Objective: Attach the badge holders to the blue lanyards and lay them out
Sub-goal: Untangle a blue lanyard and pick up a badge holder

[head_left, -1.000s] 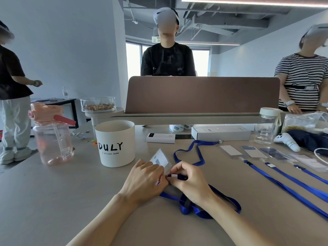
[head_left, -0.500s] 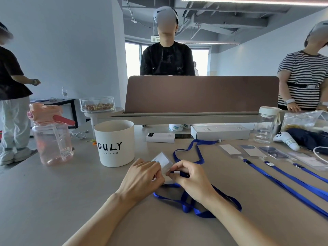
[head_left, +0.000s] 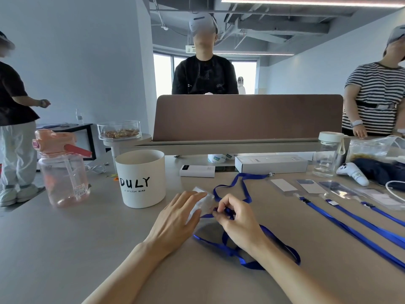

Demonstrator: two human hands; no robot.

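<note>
Attachment step, mid-counter (head_left: pixel 87 249): holding clear badge holder (head_left: pixel 205 199) in left hand (head_left: pixel 175 218), fingers laid over its near edge, likely presenting its slot to the clip. Pinching clip end of blue lanyard (head_left: pixel 243 187) between thumb and forefinger of right hand (head_left: pixel 236 220), hands close together. Leaving slack strap looped beneath both wrists; keeping finished sets (head_left: pixel 341 224) in a row at right, well apart.

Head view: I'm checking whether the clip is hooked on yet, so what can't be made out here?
- Head view: the clip end of the blue lanyard is hidden under the pinching fingers of the right hand; hooked or not, cannot tell.
- The badge holder is blurred and partly covered by the left hand.
- The laid-out lanyards are cut off by the right edge.
</note>
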